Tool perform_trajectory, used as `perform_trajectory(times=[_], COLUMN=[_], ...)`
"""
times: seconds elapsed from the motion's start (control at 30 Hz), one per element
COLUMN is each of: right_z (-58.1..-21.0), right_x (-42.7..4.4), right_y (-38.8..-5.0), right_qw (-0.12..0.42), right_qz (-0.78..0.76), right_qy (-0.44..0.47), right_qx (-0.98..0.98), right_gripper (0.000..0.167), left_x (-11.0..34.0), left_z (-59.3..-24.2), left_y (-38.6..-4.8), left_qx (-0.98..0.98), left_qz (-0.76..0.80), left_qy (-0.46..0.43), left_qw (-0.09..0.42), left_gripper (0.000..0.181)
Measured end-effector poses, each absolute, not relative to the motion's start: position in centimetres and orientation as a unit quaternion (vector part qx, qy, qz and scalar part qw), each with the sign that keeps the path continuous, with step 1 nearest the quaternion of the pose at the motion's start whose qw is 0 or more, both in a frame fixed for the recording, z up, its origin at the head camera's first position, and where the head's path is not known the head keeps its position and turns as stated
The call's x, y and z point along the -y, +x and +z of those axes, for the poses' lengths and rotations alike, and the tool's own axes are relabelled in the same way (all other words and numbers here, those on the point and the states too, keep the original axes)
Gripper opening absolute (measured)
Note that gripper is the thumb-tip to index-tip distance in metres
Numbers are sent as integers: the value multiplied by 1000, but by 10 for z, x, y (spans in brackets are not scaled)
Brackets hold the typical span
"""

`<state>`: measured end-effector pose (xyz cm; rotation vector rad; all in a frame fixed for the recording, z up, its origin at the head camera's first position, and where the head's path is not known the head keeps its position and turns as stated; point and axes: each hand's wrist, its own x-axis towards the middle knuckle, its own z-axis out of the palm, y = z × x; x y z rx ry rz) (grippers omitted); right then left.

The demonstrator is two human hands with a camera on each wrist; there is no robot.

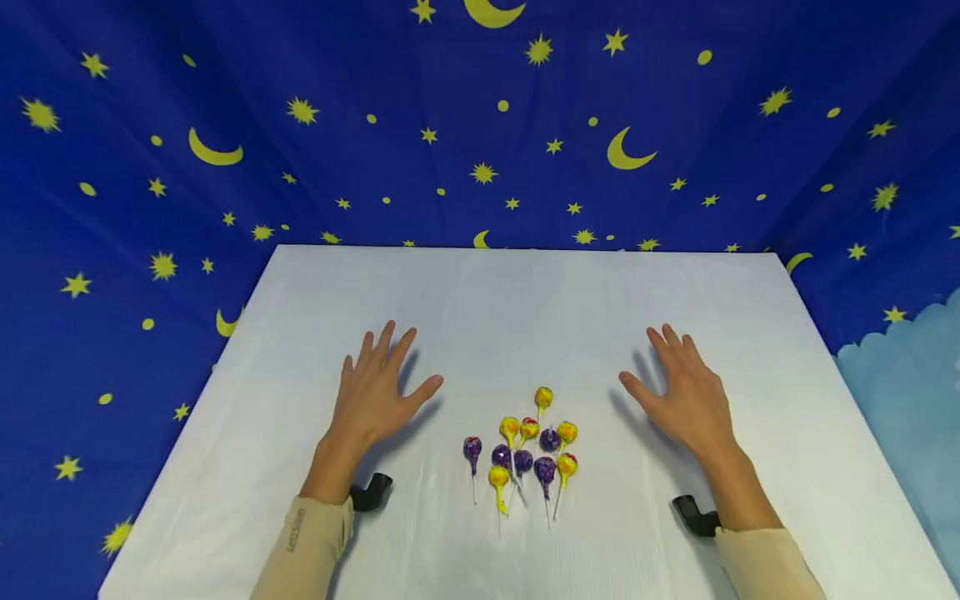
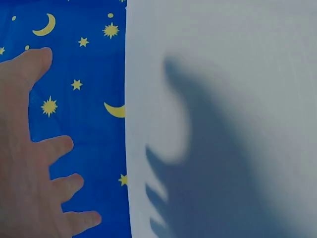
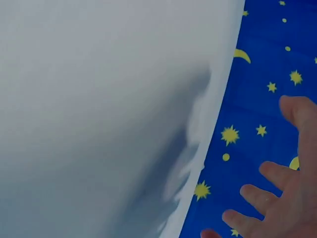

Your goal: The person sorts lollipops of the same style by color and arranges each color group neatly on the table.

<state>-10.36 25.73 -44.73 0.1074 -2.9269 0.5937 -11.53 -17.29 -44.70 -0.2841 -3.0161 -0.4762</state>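
My left grip (image 1: 372, 398) and right grip (image 1: 688, 400) are spread wide, holding nothing; lollipops (image 1: 522, 462) cluster between, and starry cloth (image 1: 420, 83) hangs beyond the far, left and right edges of the bench (image 1: 525, 317).

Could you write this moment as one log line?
left hand: open, empty; right hand: open, empty; lollipops: clustered on white table, untouched

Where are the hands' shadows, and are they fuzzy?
Head view: the bare left hand and bare right hand cast grey shadows on the smooth white tabletop; left wrist view: one big, dark shadow, thumb and finger shapes clear but edges soft; right wrist view: a fuzzy shadow fading leftward, with jagged shapes near the tabletop's edge.
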Motion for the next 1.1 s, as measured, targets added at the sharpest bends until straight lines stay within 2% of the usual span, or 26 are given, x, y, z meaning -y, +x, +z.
perform_trajectory(times=[0.17, 0.37, 0.67, 1.1], right_z=[-443, -440, -442, -445], right_x=[-247, -235, -210, -185], right_y=[-106, -101, -97, -85], right_qw=[92, 99, 19, -58], right_qz=[245, 290, 295, 330], right_qy=[58, 94, 185, 223], right_qx=[963, 947, 937, 915], right_gripper=[61, 37, 33, 10], left_x=[168, 149, 115, 87], left_z=[-439, -439, -454, -461], left_y=[-114, -104, -91, -86], left_qx=[960, 921, 898, 892], left_qz=[-241, -352, -374, -362], left_qy=[-121, -167, -226, -255], left_qw=[74, 22, -61, -92], left_gripper=[73, 51, 42, 40])
